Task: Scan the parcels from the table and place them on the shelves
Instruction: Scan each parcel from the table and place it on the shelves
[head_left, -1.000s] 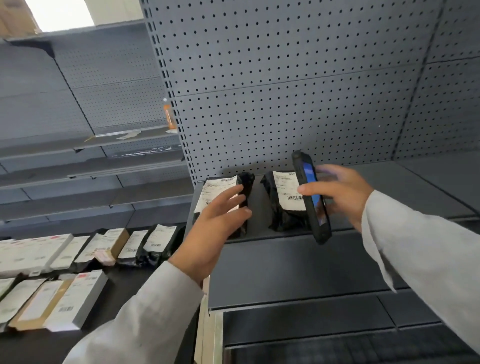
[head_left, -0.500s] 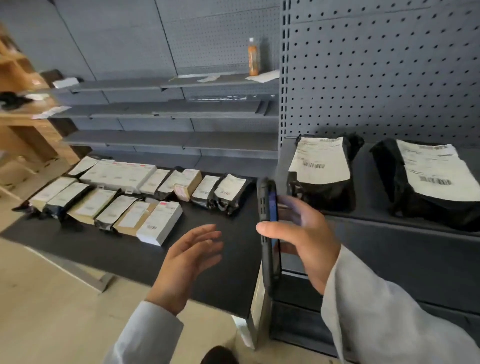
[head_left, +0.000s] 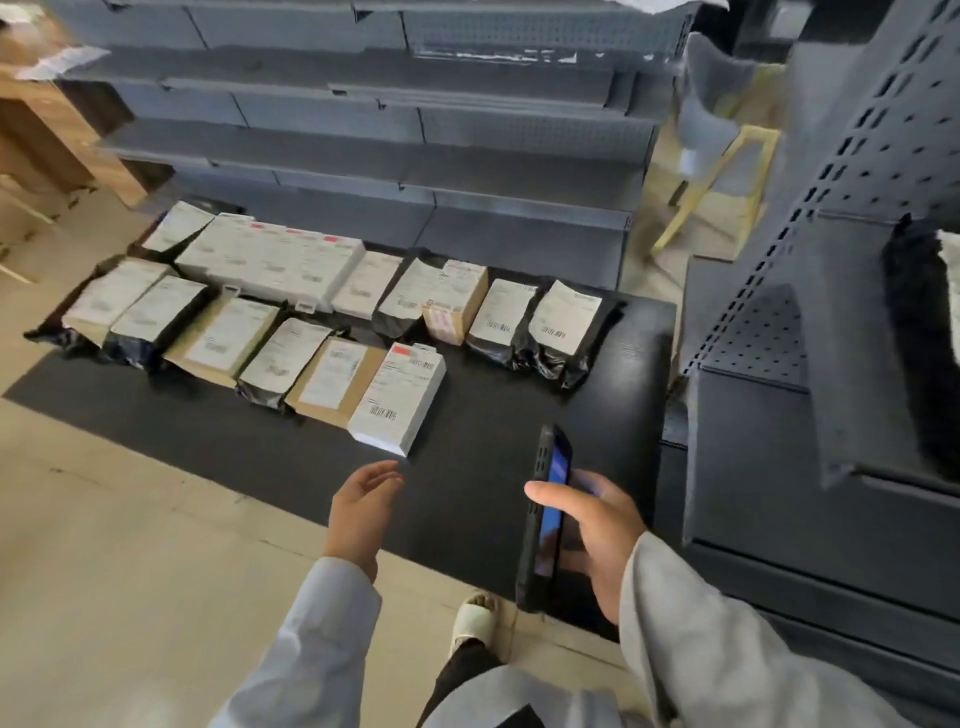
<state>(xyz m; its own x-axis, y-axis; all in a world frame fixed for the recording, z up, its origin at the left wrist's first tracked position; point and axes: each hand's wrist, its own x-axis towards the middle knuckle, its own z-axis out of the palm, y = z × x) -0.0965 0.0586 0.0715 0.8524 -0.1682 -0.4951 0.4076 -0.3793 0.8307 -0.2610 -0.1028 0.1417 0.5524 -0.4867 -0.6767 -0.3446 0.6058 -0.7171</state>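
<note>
Several labelled parcels lie in two rows on the low black table (head_left: 483, 499). Nearest me is a white box (head_left: 397, 400) with a barcode label; beside it sit a brown carton (head_left: 332, 382) and black bags with white labels (head_left: 563, 325). My left hand (head_left: 363, 512) hovers empty over the table's front edge, fingers relaxed, just short of the white box. My right hand (head_left: 592, 530) grips a black handheld scanner (head_left: 545, 514) upright, screen lit blue. A black bagged parcel (head_left: 919, 332) lies on the grey shelf (head_left: 769, 415) at the right.
Grey shelving (head_left: 374, 130) runs behind the table. A perforated grey shelf upright (head_left: 862, 171) stands at the right. A wooden stool (head_left: 722, 176) stands in the gap between units. Wooden furniture (head_left: 47, 135) is at far left. My sandalled foot (head_left: 475, 621) is on the beige floor.
My view has swung from the right-hand shelf down to the table. My left hand left the bagged parcel on the shelf and now reaches over the table; the scanner came down with my right hand.
</note>
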